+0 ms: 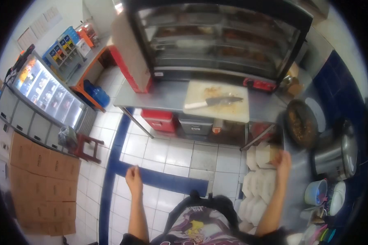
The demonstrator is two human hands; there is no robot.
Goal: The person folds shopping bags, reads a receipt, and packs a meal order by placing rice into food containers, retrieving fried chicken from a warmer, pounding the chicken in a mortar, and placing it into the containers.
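My left hand [133,176] hangs over the tiled floor, its fingers curled together and nothing visible in them. On the right, my right hand [282,159] is bent over an open white takeaway box [264,156], with its fingers drawn together. A yellowish-brown sheet or piece [274,152] shows by these fingertips; blur hides whether they grip it. More open white boxes [255,183] stand in rows along the counter edge, close to my right forearm. Ahead, a knife [216,101] with a white handle lies on a stained white cutting board [196,90].
A glass display case [216,45] with food trays stands behind the steel table [163,96]. To the right are a wok with dark food [301,123], a large steel pot [335,157] and a bowl [316,192]. Cardboard boxes [43,179] and a small red stool [89,148] are at left.
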